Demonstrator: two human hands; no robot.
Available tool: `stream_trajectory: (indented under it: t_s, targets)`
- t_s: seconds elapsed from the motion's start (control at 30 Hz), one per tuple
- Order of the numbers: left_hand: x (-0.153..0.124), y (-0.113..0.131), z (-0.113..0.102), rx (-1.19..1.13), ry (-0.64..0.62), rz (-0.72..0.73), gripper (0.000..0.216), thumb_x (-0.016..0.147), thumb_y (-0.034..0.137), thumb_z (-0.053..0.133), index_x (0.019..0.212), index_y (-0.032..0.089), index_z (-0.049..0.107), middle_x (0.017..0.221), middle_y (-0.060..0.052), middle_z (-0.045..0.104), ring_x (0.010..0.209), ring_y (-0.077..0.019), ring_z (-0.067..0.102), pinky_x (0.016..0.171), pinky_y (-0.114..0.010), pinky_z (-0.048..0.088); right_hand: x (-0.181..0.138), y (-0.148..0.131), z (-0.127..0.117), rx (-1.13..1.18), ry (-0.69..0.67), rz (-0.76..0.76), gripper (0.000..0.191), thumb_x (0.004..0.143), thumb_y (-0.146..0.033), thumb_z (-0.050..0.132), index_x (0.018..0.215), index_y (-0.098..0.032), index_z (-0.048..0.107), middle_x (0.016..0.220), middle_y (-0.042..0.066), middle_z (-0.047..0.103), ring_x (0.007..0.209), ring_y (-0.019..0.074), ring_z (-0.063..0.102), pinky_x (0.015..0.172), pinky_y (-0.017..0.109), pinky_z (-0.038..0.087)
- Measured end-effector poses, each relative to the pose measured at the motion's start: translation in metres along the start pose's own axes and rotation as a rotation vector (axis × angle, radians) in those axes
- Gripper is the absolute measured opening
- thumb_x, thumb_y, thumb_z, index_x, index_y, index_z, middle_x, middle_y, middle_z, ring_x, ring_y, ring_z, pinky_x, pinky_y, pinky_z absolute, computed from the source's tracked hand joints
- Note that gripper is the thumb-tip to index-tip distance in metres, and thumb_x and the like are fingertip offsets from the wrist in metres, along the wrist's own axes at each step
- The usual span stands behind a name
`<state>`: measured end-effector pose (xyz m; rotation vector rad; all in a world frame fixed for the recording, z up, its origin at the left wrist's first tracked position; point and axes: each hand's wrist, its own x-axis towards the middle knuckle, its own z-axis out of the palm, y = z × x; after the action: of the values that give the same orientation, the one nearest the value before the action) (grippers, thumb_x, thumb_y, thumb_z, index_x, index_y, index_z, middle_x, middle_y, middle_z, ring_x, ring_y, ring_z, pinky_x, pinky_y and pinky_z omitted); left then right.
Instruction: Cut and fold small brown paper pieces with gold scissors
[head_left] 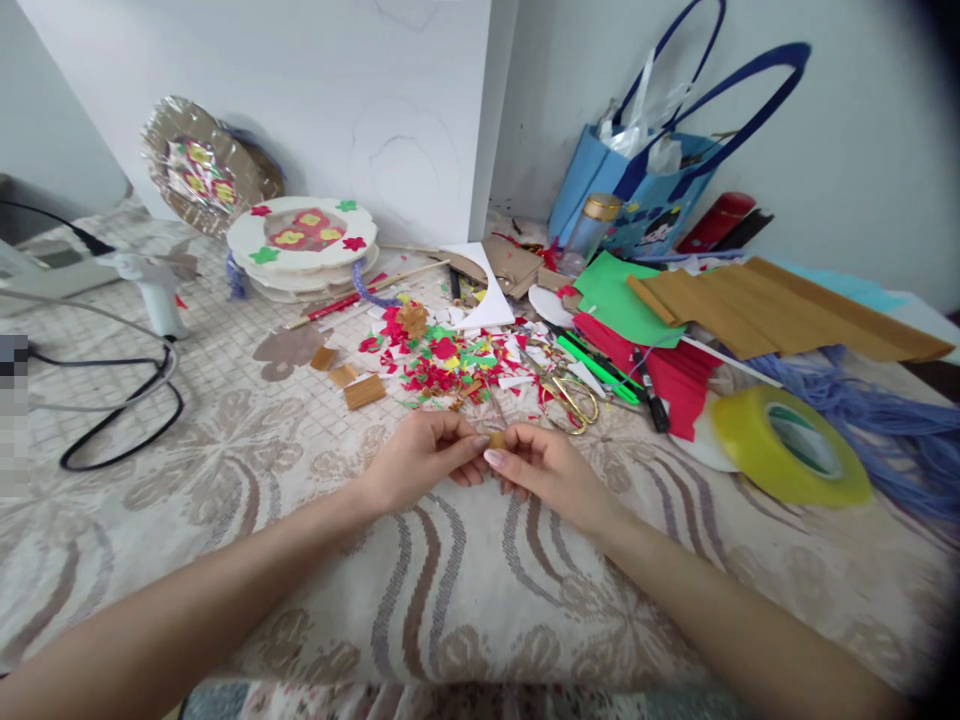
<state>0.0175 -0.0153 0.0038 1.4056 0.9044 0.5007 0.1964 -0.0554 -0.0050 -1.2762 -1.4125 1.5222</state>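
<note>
My left hand (424, 458) and my right hand (547, 468) meet at the middle of the table over the patterned cloth (315, 560). Both pinch one small brown cardboard piece (496, 439) between thumbs and fingertips. Just beyond the hands lies a heap of red, green and yellow paper scraps (442, 362). Gold-handled scissors (571, 395) rest right behind my right hand. Three small brown cardboard strips (346, 376) lie to the left of the scraps.
A yellow tape roll (787, 445), green and black markers (600, 370), red and green paper and brown folded card (787, 305) crowd the right. A blue tote bag (645, 190) stands at the back wall. Decorated paper plates (304, 235), a glue gun (154, 285) and cables (120, 410) sit left.
</note>
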Motion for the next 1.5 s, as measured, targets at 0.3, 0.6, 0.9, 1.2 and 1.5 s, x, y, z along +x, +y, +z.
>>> stream_trajectory:
  t_s: [0.3,0.6,0.9,1.2,1.5]
  targets:
    - [0.0001,0.0001,0.0014,-0.054,-0.002,-0.007,0.028,0.080,0.040,0.057,0.073,0.014,0.059,0.065,-0.002,0.066,0.060,-0.0116,0.063,0.059,-0.022,0.052,0.0015,0.0048,-0.0015,0.051,-0.011,-0.029,0.027,0.081,-0.043,0.058,0.072,-0.019,0.052,0.059,-0.004,0.052,0.050,0.0098,0.049,0.047,0.022,0.038]
    - [0.0018,-0.0025,-0.0024,-0.067,0.002,0.000,0.029,0.081,0.041,0.056,0.075,0.012,0.059,0.068,-0.003,0.067,0.061,-0.0114,0.063,0.061,-0.022,0.052,0.0031,0.0055,-0.0019,0.122,-0.007,0.005,0.026,0.081,-0.041,0.060,0.072,-0.018,0.054,0.058,-0.003,0.053,0.049,0.0092,0.048,0.044,0.021,0.036]
    - [0.0020,0.0019,-0.0010,-0.177,0.055,-0.046,0.029,0.078,0.040,0.061,0.072,0.012,0.061,0.068,-0.003,0.066,0.060,-0.0103,0.062,0.058,-0.020,0.050,0.0048,0.0043,-0.0046,0.114,0.008,0.012,0.021,0.079,-0.036,0.063,0.073,-0.018,0.053,0.056,-0.004,0.055,0.049,0.0091,0.050,0.046,0.021,0.039]
    - [0.0045,-0.0052,0.0000,-0.119,-0.017,-0.056,0.026,0.070,0.037,0.069,0.074,0.013,0.060,0.065,0.000,0.065,0.056,-0.0095,0.059,0.058,-0.022,0.050,0.0043,0.0064,-0.0034,0.100,0.007,0.027,0.022,0.077,-0.037,0.064,0.072,-0.017,0.055,0.058,-0.003,0.056,0.048,0.0087,0.049,0.044,0.021,0.040]
    - [-0.0015,-0.0013,0.0006,-0.115,-0.134,-0.076,0.021,0.073,0.035,0.066,0.074,0.014,0.061,0.067,-0.001,0.065,0.054,-0.0098,0.059,0.057,-0.022,0.050,0.0031,0.0003,-0.0051,0.079,-0.046,-0.009,0.023,0.082,-0.041,0.057,0.082,-0.019,0.056,0.061,-0.003,0.055,0.053,0.0101,0.051,0.045,0.020,0.038]
